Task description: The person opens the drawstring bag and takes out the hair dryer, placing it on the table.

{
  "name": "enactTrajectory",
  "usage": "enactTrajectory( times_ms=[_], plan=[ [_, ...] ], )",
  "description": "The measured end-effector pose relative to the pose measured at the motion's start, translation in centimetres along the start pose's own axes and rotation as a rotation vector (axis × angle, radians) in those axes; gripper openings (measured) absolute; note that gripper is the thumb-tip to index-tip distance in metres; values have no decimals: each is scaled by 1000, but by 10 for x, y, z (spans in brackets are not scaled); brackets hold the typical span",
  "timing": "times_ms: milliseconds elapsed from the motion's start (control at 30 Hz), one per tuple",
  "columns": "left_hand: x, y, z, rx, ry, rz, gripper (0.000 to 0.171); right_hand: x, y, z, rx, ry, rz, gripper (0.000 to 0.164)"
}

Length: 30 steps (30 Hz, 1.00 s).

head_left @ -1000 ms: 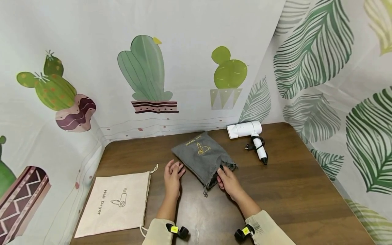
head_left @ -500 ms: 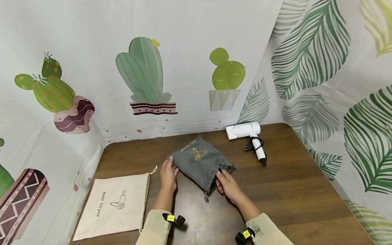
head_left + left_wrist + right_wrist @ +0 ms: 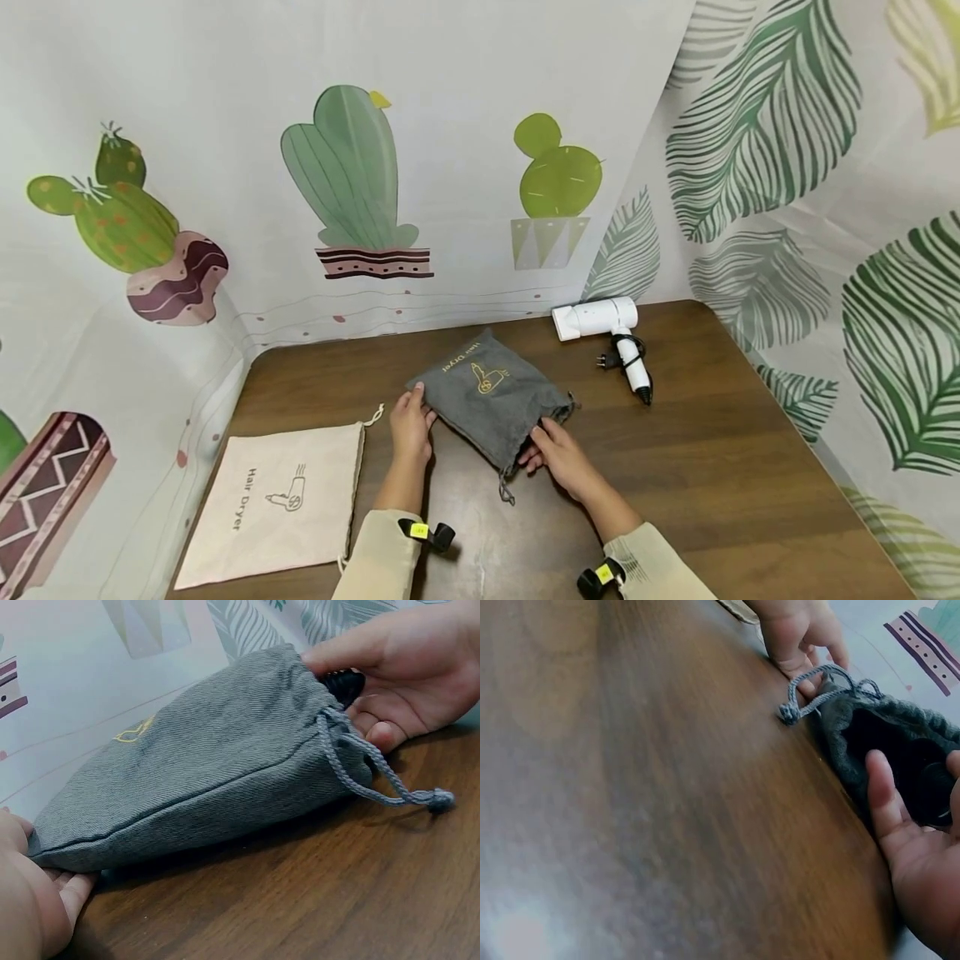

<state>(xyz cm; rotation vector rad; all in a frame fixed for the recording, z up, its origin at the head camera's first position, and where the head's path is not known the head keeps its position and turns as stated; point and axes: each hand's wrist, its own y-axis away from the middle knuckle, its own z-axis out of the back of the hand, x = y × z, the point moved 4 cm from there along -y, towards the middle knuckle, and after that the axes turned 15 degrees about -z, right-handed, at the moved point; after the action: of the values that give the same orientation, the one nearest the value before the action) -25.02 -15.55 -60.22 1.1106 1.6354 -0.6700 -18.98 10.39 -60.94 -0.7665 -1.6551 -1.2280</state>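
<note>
A dark grey drawstring bag (image 3: 491, 400) with a yellow hair dryer print lies slanted on the table. My left hand (image 3: 412, 427) pinches its far-left corner, thumb above and fingers below. At the gathered mouth is my right hand (image 3: 562, 457), its thumb by the upper rim and its fingers spread apart below. A ribbed black end (image 3: 343, 686) of something inside sticks out between that thumb and the fingers, with a gap visible around it. In the right wrist view a dark rounded object (image 3: 934, 780) shows inside the mouth; the bag hides the rest.
A white hair dryer (image 3: 600, 319), its black cord wrapped round the handle, lies at the back right. A cream drawstring bag (image 3: 273, 508) lies flat on the left. Brown wooden table (image 3: 712, 442) extends to the right; printed cloth hangs behind it.
My left hand has come up to the grey bag's corner and taken hold of it. The bag has shifted slightly left. My right hand's fingers have loosened and spread at the mouth.
</note>
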Motion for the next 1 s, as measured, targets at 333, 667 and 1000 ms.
enactTrajectory(
  times_ms=[333,667,1000],
  plan=[
    [13,0,5,-9,0,-6,34,-3,0,2,-67,-56,-67,14],
    [11,1,5,-6,37,4,36,-3,-2,3,-76,-41,-91,8],
    [8,-2,3,-18,67,6,19,-3,-1,6,-70,-75,-66,12]
  ],
)
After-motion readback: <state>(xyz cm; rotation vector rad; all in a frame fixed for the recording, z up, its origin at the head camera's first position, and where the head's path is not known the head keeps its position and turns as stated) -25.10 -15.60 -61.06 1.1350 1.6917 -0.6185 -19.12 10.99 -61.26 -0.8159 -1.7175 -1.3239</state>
